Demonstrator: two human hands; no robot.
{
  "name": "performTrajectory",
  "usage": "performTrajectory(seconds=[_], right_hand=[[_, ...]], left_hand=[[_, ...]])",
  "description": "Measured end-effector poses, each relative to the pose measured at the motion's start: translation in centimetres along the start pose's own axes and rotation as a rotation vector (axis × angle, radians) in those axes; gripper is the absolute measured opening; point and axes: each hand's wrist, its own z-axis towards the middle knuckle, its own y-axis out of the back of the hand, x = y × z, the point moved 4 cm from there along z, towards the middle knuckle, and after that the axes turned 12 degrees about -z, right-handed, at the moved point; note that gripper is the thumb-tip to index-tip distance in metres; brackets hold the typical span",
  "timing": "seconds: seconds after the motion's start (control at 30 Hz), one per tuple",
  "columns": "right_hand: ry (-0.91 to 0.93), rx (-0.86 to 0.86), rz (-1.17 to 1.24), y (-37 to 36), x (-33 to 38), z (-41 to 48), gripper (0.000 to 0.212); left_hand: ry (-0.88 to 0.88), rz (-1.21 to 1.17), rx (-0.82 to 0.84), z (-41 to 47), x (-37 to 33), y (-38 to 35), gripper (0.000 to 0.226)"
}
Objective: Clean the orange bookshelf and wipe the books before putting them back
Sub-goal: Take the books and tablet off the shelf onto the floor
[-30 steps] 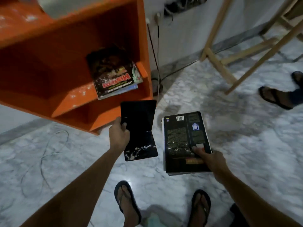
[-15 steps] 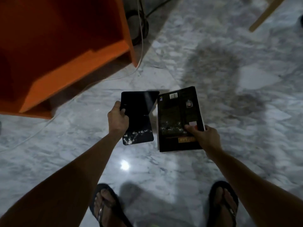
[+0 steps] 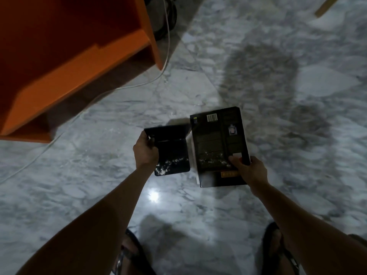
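My left hand point(image 3: 146, 150) grips a thin black book point(image 3: 171, 150) by its left edge; its top part is folded up and white specks dot its lower cover. My right hand point(image 3: 247, 170) holds a thicker black book point(image 3: 217, 144) by its lower right corner, back cover up, with a barcode near the top. Both books hang side by side over the marble floor, nearly touching. The orange bookshelf point(image 3: 65, 62) fills the upper left, and only its bottom shelf and side panel show.
A white cable point(image 3: 123, 87) runs across the marble floor point(image 3: 278, 116) under the shelf's corner, and a dark coil of cable point(image 3: 168, 18) lies behind it. My sandalled feet point(image 3: 278, 253) stand at the bottom edge. A wooden leg tip point(image 3: 325, 6) shows at top right.
The view has tilted down from the shelf to the floor, so the book on the shelf has left the frame. Both hands keep their books, and the thin book's top has folded further.
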Motion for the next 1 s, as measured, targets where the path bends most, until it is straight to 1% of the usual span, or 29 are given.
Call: performTrajectory(seconds=[0.1, 0.2, 0.3, 0.37, 0.43, 0.57, 0.63, 0.73, 0.77, 0.87, 0.97, 1.0], right_hand=[[-0.056, 0.029, -0.014, -0.2, -0.3, 0.1, 0.051], [-0.058, 0.065, -0.081, 0.5, 0.3, -0.6, 0.058], [-0.036, 0.074, -0.117, 2.6, 2.7, -2.3, 0.060], [-0.013, 0.088, -0.128, 4.3, 4.9, -3.9, 0.056], [0.038, 0.105, -0.137, 6.5, 7.7, -6.3, 0.049], [0.139, 0.110, -0.133, 11.5, 14.6, -11.4, 0.045], [0.203, 0.112, -0.135, 14.5, 19.2, -14.7, 0.041], [0.263, 0.119, -0.123, 18.4, 25.1, -19.4, 0.041], [0.291, 0.131, -0.108, 20.0, 27.4, -21.3, 0.039], [0.425, 0.159, -0.106, 24.0, 32.9, -27.0, 0.025], [0.529, 0.172, -0.122, 27.9, 38.1, -33.0, 0.029], [0.546, 0.181, -0.107, 29.0, 39.6, -34.7, 0.026]], left_hand=[[0.013, 0.056, -0.021, -0.7, -0.1, 0.3, 0.041], [0.110, 0.105, 0.021, -1.2, -0.5, 0.6, 0.039], [0.227, 0.070, 0.077, -2.4, -2.5, 1.7, 0.050], [0.261, 0.056, 0.091, -3.5, -4.8, 2.9, 0.055], [0.268, 0.029, 0.088, -4.7, -8.3, 4.9, 0.057], [0.271, -0.020, 0.070, -7.3, -16.9, 9.1, 0.059], [0.239, -0.042, 0.054, -9.1, -22.4, 12.1, 0.059], [0.202, -0.077, 0.018, -11.8, -29.4, 16.3, 0.057], [0.184, -0.099, -0.006, -12.6, -32.0, 18.0, 0.056], [0.099, -0.146, -0.080, -15.2, -38.5, 22.6, 0.050], [-0.015, -0.170, -0.183, -18.4, -44.6, 28.1, 0.040], [-0.048, -0.180, -0.218, -19.4, -46.5, 29.9, 0.035]])
